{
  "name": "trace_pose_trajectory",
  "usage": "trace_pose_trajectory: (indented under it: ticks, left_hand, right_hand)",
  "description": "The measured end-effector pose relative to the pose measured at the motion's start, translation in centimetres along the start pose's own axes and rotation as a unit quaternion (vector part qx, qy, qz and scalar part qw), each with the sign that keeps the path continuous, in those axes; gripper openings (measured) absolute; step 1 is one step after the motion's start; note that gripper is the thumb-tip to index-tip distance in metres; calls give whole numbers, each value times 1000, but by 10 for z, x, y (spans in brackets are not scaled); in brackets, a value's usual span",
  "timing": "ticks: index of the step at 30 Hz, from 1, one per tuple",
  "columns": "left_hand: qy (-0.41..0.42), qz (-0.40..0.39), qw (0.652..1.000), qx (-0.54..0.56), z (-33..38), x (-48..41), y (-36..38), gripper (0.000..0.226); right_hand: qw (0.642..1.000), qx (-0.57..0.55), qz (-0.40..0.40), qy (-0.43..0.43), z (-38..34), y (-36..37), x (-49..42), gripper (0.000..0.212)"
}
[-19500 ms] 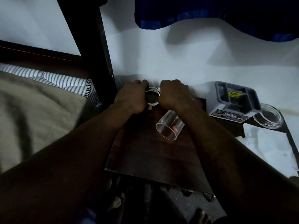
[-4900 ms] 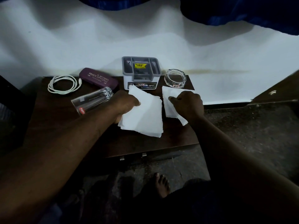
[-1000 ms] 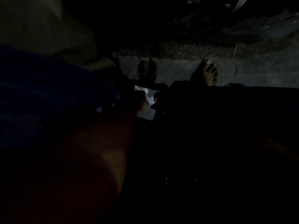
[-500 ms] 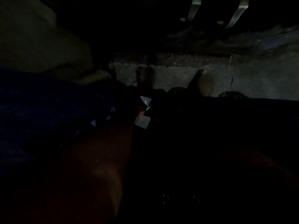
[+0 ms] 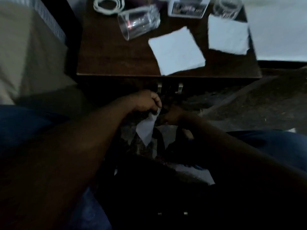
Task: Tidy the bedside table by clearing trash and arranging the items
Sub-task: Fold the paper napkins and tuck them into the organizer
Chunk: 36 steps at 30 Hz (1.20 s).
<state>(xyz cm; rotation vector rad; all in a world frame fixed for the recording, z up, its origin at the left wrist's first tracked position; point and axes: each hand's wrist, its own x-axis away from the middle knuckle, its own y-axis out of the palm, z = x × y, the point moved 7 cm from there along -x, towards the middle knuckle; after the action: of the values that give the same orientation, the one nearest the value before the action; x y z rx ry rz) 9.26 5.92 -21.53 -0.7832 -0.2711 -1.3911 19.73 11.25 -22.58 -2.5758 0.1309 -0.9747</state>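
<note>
While working low below the front edge of the bedside table (image 5: 116,60), pinched the top of a crumpled white tissue (image 5: 146,131) in the curled fingers of the left hand (image 5: 146,103), letting the rest dangle. Held the right hand (image 5: 172,116) just beside that tissue, though could not tell its finger pose in the gloom. Saw on the tabletop a white napkin (image 5: 177,50) near the front edge, a second napkin (image 5: 227,37) apart to its right, a clear glass (image 5: 139,22) on its side, a coiled white cable (image 5: 108,6) at the far left, plus a labelled box (image 5: 187,9) and a glass dish (image 5: 227,5) at the far edge.
</note>
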Motion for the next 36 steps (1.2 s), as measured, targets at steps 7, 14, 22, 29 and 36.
trace_pose_trajectory:
  ticks: [7,14,22,29,36]
  left_hand:
    - [86,62,978,181,99,63,-49,32]
    - [67,62,915,393,121,61,-82,51]
    - [1,141,922,360,123,2,-108,46]
    - [-51,199,909,363,110,-26,-119,50]
    - [-78,259,922,277,96,-35,-124,37]
  right_hand:
    - [965,-260,17,-21,-43,-62,57,35]
    - [929,-341,117,-78,-69,-132,59,34]
    - [933,-179,306,-56,-62,-220,16,27]
    - [920,-6,393,-3,-58,-247,-19,20]
    - [908,58,414,12,-59,-235,-29,19]
